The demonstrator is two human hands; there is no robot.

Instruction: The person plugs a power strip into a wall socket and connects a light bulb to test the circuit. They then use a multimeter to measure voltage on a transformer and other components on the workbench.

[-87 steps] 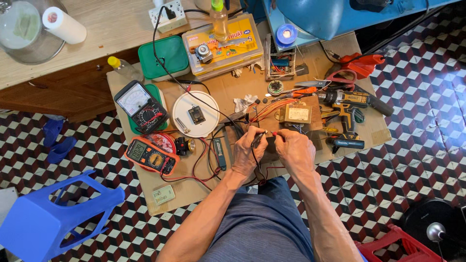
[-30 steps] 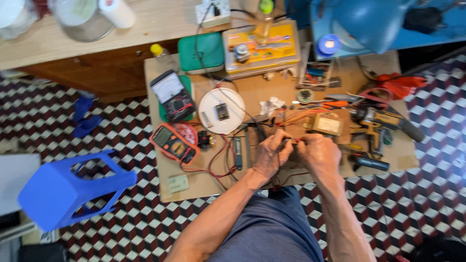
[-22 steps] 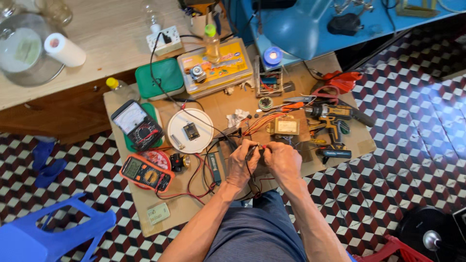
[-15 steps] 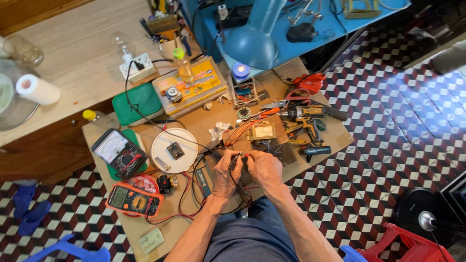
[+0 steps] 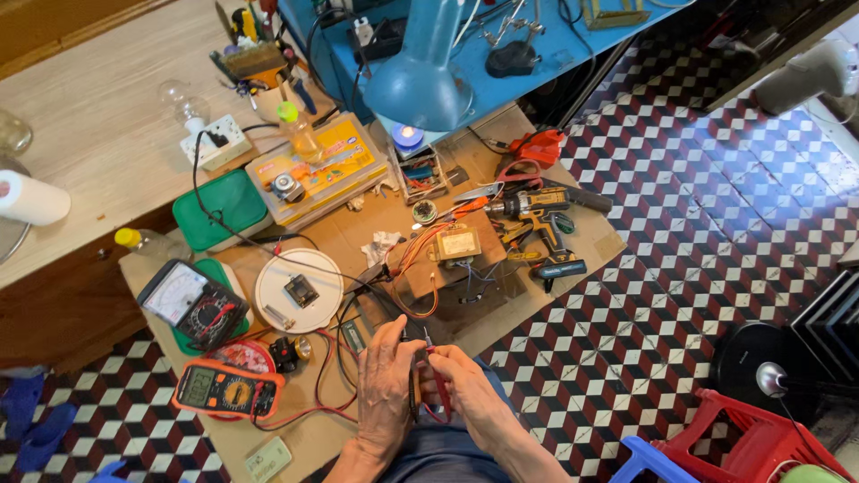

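Both hands meet at the near edge of the cardboard-covered low table. The left hand and right hand are closed together around thin red wires and a small dark part, mostly hidden. It seems wise to keep the grip close to the wire ends and pull gently.

My left hand and right hand meet at the near edge of the cardboard work board, fingers closed around a thin red-handled tool and dark wires. An orange multimeter lies toward the board's near left corner, a black analogue meter just beyond it. A white round plate sits mid-board. A cordless drill rests near the right edge. A blue lamp shade hangs over the far edge
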